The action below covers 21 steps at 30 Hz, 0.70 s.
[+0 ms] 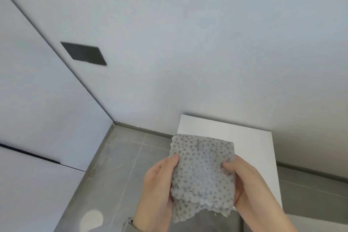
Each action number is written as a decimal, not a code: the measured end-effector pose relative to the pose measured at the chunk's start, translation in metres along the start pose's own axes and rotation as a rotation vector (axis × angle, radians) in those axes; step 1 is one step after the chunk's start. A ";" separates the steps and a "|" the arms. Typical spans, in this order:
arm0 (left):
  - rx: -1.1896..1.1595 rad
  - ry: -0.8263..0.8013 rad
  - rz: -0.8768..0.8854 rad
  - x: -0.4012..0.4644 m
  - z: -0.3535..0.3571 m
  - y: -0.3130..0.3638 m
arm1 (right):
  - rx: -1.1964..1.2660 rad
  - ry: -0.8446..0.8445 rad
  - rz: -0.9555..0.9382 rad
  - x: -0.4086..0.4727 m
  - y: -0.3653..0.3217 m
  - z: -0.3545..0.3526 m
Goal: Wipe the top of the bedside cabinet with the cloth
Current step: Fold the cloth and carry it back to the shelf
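A grey dotted cloth [202,175], folded over, is held up between both hands in the lower middle of the head view. My left hand [158,190] pinches its left edge with the thumb on top. Gripping the right edge, my right hand [248,186] has its thumb pressed on the cloth. Behind and below the cloth stands the white bedside cabinet [226,130], its flat top showing above and to the right of the cloth. The cloth hangs in the air above the cabinet's front part and hides much of the top.
White walls meet in a corner [113,122] left of the cabinet. A dark rectangular plate [83,53] sits on the wall. Grey tiled floor [120,165] lies left of the cabinet, with a grey skirting along the wall. White panels [28,184] fill the lower left.
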<state>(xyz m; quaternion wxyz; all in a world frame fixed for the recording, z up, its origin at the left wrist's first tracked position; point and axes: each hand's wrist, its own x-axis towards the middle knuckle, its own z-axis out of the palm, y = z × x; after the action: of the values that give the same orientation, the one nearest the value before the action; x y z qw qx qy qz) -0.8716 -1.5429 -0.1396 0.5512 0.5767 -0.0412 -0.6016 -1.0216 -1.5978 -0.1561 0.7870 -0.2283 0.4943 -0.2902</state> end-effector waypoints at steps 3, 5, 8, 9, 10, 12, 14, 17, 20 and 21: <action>-0.019 0.020 0.003 -0.051 0.012 0.048 | 0.004 -0.009 0.006 -0.051 -0.032 0.034; -0.032 0.020 0.012 -0.082 0.017 0.076 | 0.007 -0.006 -0.018 -0.082 -0.048 0.057; -0.027 0.004 0.056 -0.121 0.018 0.108 | -0.009 -0.012 -0.107 -0.120 -0.065 0.089; -0.021 -0.002 0.075 -0.131 0.016 0.115 | -0.027 -0.020 -0.141 -0.130 -0.067 0.098; -0.016 -0.006 0.092 -0.141 0.013 0.122 | -0.043 -0.028 -0.171 -0.140 -0.069 0.105; -0.021 -0.014 0.115 -0.159 0.006 0.132 | -0.062 -0.039 -0.219 -0.157 -0.070 0.118; -0.039 -0.023 0.117 -0.174 -0.001 0.137 | -0.069 -0.050 -0.248 -0.171 -0.068 0.128; -0.074 -0.034 0.130 -0.193 -0.010 0.140 | -0.087 -0.065 -0.267 -0.190 -0.064 0.139; -0.100 -0.018 0.135 -0.208 -0.018 0.140 | -0.110 -0.079 -0.277 -0.202 -0.060 0.146; -0.107 -0.009 0.139 -0.214 -0.019 0.139 | -0.128 -0.086 -0.281 -0.206 -0.060 0.148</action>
<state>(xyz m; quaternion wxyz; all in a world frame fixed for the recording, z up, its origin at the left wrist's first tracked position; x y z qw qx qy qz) -0.8296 -1.4341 0.0880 0.6215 0.5394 -0.0514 -0.5658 -0.9718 -1.4901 0.0756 0.7430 -0.3571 0.4408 -0.3551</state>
